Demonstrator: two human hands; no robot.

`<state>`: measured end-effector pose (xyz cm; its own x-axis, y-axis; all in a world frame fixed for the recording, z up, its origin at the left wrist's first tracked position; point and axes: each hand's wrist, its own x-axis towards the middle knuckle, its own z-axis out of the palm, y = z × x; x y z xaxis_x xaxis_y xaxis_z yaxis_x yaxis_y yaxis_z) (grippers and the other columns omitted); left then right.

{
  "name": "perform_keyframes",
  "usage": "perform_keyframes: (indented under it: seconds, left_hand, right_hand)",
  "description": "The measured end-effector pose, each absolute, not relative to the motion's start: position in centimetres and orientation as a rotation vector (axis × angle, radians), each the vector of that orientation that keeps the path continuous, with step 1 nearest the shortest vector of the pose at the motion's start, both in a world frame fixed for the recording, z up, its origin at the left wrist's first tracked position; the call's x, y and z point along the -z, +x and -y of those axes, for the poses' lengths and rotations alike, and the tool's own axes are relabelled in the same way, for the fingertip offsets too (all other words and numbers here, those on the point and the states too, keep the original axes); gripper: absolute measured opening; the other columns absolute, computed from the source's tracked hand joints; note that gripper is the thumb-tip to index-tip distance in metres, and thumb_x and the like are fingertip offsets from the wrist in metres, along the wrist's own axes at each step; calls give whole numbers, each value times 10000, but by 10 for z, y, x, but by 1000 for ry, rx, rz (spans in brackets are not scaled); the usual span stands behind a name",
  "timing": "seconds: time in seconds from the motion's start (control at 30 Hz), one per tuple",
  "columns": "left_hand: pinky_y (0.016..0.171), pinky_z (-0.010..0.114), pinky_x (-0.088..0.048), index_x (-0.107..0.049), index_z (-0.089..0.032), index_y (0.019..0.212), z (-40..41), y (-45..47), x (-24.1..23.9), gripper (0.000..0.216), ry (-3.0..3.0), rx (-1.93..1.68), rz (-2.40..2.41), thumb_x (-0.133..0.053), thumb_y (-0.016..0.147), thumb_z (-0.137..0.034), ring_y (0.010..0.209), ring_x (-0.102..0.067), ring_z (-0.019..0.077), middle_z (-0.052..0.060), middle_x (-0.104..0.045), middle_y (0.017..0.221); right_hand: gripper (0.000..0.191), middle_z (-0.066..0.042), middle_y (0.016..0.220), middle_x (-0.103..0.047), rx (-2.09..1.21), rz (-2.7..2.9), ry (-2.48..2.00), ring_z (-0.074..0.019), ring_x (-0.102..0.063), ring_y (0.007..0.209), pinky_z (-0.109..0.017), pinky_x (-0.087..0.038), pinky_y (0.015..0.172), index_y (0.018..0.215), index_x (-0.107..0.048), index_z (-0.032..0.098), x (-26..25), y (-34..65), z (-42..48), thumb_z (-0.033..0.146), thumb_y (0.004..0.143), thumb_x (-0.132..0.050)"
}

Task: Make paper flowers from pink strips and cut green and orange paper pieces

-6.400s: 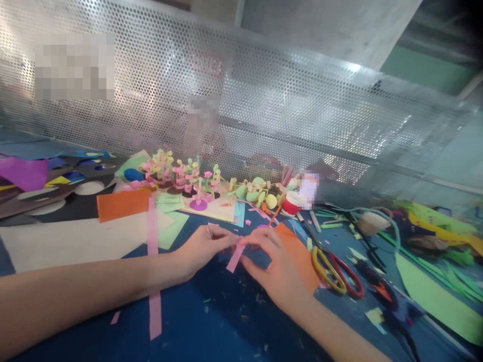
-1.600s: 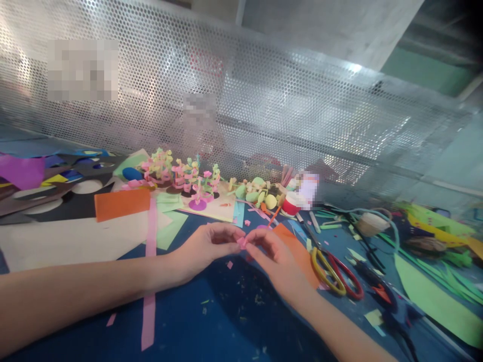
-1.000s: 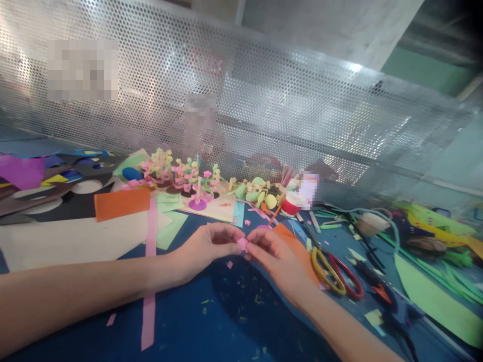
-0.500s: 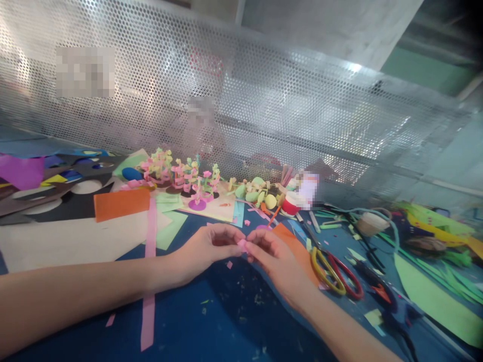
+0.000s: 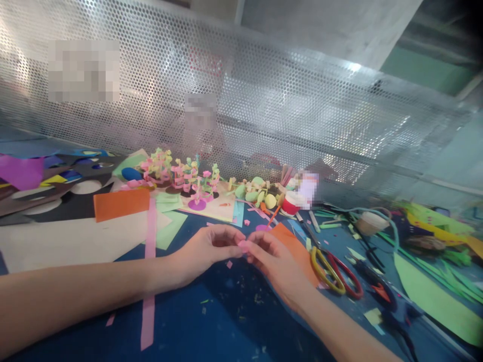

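While both hands meet low over the blue tabletop [image 5: 226, 327], the left hand [image 5: 206, 249] and the right hand [image 5: 277, 261] each pinch the same pink paper piece [image 5: 243, 245] between thumb and fingertips, so both grips are closed on it; the piece is tiny, rolled or folded small, and sits between the two sets of fingertips, clear of the surface; how tightly it is wound is too small to tell. Beneath the right hand lies an orange sheet [image 5: 298, 241], with yellow-and-red scissors [image 5: 334, 271] just beside it to the right; a loose pink scrap [image 5: 228, 264] lies on the table right below the fingers, and a long pink strip [image 5: 150, 261] runs under the left forearm; paper figures [image 5: 181, 176] stand farther back, before the perforated metal screen [image 5: 264, 110]. The chief risk, as I judge it, is the piece slipping or springing open, since so little of it offers purchase; dropped, it could be mistaken for the like-coloured scrap below; a shifting left forearm might also drag the strip along.
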<state>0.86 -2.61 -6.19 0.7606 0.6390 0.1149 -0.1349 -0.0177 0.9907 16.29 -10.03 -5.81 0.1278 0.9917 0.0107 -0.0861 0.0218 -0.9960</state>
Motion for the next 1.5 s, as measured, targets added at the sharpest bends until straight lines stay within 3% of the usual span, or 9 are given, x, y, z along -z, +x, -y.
perform_keyframes:
  seconds: [0.2,0.5,0.73,1.5]
  left_hand:
    - [733,254,-419,-640,-170,848,26,9,61,199,1430,-685,-461,-689,714,-308,797,-564,144,15,-634,831]
    - [701,259,-430,-632,-162,875,25,8,62,202,1446,-661,-412,-685,723,-284,764,-570,142,17,-637,803]
    - [716,253,-428,-619,-158,843,24,9,64,189,1432,-676,-421,-684,726,-291,787,-573,139,13,-632,816]
    - [677,245,-425,-615,-160,853,25,8,63,184,1468,-649,-399,-667,742,-298,723,-556,122,11,-629,779]
  right_hand:
    - [169,9,805,-565,-1239,1015,-1105,-103,-535,715,-244,-455,720,833,-607,192,57,168,102,314,740,-678]
    - [206,29,741,-559,-1102,1105,-1204,-99,-521,663,-236,-436,658,822,-585,198,56,162,103,336,716,-696]
    - [146,9,775,-579,-1212,1003,-1116,-118,-541,696,-270,-458,718,836,-614,220,54,165,103,330,753,-660]
    - [173,24,733,-570,-996,1216,-1306,-105,-541,658,-240,-446,661,851,-564,189,55,165,103,313,757,-641]
